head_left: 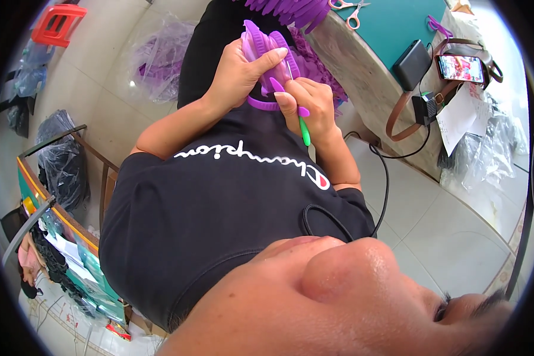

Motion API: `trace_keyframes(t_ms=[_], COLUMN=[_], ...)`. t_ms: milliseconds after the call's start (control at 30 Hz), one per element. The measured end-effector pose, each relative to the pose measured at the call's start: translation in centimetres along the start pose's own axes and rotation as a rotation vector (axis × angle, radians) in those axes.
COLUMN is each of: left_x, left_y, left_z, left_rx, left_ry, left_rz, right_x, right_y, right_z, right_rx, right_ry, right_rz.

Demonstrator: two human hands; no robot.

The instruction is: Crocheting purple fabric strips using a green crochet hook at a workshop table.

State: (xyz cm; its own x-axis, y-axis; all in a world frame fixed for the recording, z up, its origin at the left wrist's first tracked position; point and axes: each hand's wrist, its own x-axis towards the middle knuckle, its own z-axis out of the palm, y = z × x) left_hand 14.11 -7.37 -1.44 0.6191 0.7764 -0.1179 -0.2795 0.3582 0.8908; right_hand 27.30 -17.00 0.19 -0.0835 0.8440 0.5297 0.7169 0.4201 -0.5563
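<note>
My left hand (234,74) is closed round a purple, flexible moulded piece (256,43) with ridged bands, its thumb pressed on top. Close against it, my right hand (310,107) grips a slim tool with a bright green handle (304,130). A thin pale tip of that tool shows by the purple piece, but the exact contact is hard to make out. Between the hands, a purple loop hangs below the piece, and a small purple bit sticks out beside the right fingers. The right fingers partly hide both the tool and the piece.
A green-topped table (377,35) at the right bears pink-handled scissors (352,18), a black power bank (410,64), a phone (460,68) and a brown strap (397,121). More purple pieces (291,9) lie at its edge. A clear bag (160,65) and red stool (58,25) are left.
</note>
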Motion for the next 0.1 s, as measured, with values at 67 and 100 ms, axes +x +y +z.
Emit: trace_keyframes(t_ms=[67,100], left_x=[-0.02,0.03], left_y=[-0.02,-0.06], left_z=[-0.01,0.11], left_rx=[-0.006,-0.01], left_ry=[-0.002,0.018], left_rz=[0.005,0.023], right_x=[-0.07,-0.11], right_y=[-0.06,-0.08], right_z=[-0.1,-0.18], right_rx=[0.001,0.001], right_ry=[-0.013,-0.025], right_rz=[0.009,0.018])
